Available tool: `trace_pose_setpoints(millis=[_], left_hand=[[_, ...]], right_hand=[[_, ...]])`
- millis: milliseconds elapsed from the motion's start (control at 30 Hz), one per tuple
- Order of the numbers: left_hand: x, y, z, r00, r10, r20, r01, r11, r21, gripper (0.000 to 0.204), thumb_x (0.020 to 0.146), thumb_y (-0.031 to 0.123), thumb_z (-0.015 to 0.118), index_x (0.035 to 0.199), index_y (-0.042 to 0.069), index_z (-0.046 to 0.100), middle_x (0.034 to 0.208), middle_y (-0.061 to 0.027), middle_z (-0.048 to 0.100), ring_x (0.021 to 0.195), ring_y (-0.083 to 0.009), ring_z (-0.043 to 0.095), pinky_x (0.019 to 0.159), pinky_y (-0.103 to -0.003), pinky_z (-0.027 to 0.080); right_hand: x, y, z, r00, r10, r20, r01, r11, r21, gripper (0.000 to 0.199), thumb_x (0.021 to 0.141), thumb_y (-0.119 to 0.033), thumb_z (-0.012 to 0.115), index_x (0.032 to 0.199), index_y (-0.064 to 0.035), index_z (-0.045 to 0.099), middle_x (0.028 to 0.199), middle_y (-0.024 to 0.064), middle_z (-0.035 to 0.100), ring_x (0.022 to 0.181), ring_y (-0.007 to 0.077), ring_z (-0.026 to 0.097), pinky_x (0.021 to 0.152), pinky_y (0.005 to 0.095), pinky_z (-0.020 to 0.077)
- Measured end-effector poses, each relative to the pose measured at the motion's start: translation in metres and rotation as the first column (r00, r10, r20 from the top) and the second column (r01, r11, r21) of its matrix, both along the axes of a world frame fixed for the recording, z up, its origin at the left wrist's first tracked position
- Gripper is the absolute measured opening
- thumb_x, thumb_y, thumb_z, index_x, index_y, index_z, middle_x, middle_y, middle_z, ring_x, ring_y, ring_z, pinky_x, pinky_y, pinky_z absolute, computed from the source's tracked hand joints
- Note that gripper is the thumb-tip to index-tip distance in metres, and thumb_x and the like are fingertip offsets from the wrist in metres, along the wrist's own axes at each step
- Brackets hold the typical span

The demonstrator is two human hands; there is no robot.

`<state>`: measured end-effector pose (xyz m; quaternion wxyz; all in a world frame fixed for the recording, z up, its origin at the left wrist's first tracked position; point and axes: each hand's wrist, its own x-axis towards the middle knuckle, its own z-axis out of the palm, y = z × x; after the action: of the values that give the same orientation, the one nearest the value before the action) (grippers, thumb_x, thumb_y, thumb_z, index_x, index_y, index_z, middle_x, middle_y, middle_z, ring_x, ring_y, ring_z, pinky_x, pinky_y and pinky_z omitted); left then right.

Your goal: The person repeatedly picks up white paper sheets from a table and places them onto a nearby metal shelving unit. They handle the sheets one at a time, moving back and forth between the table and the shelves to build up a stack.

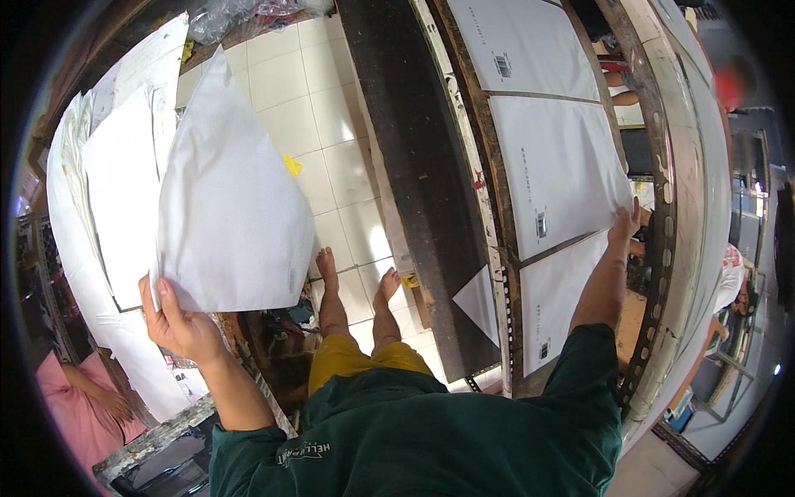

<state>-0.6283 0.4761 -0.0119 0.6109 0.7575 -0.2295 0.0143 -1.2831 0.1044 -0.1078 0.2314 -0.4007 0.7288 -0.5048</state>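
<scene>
Green shirt (414, 447) fills the bottom of the view, and out past its sleeve comes the left hand (186, 331), thumb against fingers, pinching the lower left edge of a loose sheet (236, 199)! Across to the other side, the right hand (623, 225) is stretched to the far edge of a printed sheet (563, 170) on the bench (498, 195); the fingers are at its corner, but whether they pinch it or merely rest there, I cannot tell. Good handling here, I'd say, means a light grip close to the edge, both corners kept square, and the flat of the sheet held taut so nothing creases or smears. And how does it look? The loose sheet is plain white, softly rippled, peaked at the top and straight along its lower edge, hanging just beside the white stack (124, 190) and partly over the tiled floor (306, 108). Its printed counterpart lies flat and smooth, dark markings down its left side, with similar sheets next to it above and below. Further out, a dark board (406, 157) runs along the bench, and a co-worker's hand (112, 404) rests on pink cloth (62, 389) at lower left.
</scene>
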Motion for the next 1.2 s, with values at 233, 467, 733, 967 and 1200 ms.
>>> trace_pose_setpoints(millis=[233, 467, 733, 967, 1200], left_hand=[[-0.01, -0.008, 0.02, 0.967, -0.015, -0.254, -0.048, 0.969, -0.24, 0.027, 0.092, 0.011, 0.043, 0.103, -0.011, 0.054, 0.09, -0.0132, 0.06, 0.081, -0.0158, 0.057, 0.075, -0.028, 0.046], [-0.026, -0.009, 0.001, 0.977, 0.002, -0.212, -0.01, 0.999, -0.035, 0.016, 0.091, 0.008, 0.05, 0.098, -0.003, 0.059, 0.084, -0.0057, 0.058, 0.074, -0.013, 0.052, 0.07, -0.024, 0.042], [-0.053, -0.041, -0.036, 0.95, -0.22, 0.22, 0.243, 0.967, -0.082, 0.013, 0.071, 0.002, 0.071, 0.083, 0.003, 0.066, 0.079, -0.0097, 0.064, 0.066, -0.0222, 0.061, 0.059, -0.03, 0.048], [-0.031, -0.073, -0.035, 0.892, -0.319, 0.32, 0.369, 0.923, -0.109, 0.015, 0.065, -0.002, 0.066, 0.079, 0.002, 0.062, 0.081, -0.0099, 0.062, 0.072, -0.026, 0.061, 0.063, -0.033, 0.05], [0.0, -0.107, -0.026, 0.89, -0.245, 0.385, 0.311, 0.943, -0.119, 0.012, 0.065, -0.001, 0.062, 0.076, 0.003, 0.061, 0.08, -0.009, 0.059, 0.073, -0.0276, 0.059, 0.063, -0.036, 0.048]], right_hand=[[-0.009, -0.014, 0.001, 0.996, -0.088, -0.007, 0.088, 0.995, -0.04, 0.071, 0.064, 0.001, 0.054, 0.134, -0.0073, 0.042, 0.125, 0.0141, 0.049, 0.108, 0.0278, 0.051, 0.09, 0.0351, 0.0414], [0.066, 0.02, -0.009, 0.523, -0.134, -0.842, 0.031, 0.99, -0.139, 0.036, 0.085, -0.016, 0.056, 0.119, -0.0014, 0.054, 0.122, 0.0157, 0.054, 0.11, 0.029, 0.053, 0.099, 0.0386, 0.0368], [0.457, 0.255, 0.093, -0.072, 0.956, 0.284, -0.989, -0.03, -0.146, 0.064, 0.088, -0.023, 0.05, 0.144, -0.0071, 0.022, 0.146, 0.0134, 0.029, 0.134, 0.0265, 0.028, 0.105, 0.0415, 0.0255], [0.534, 0.247, 0.098, 0.042, 0.979, 0.201, -0.989, 0.069, -0.132, 0.06, 0.098, -0.04, 0.023, 0.141, 0.0019, 0.022, 0.147, 0.0173, 0.024, 0.136, 0.0277, 0.021, 0.11, 0.0344, 0.015], [0.576, 0.215, 0.111, 0.079, 0.996, -0.05, -0.996, 0.08, 0.033, 0.053, 0.098, -0.038, 0.024, 0.142, -0.0088, 0.028, 0.127, 0.0226, 0.047, 0.117, 0.033, 0.045, 0.1, 0.0373, 0.0306]])
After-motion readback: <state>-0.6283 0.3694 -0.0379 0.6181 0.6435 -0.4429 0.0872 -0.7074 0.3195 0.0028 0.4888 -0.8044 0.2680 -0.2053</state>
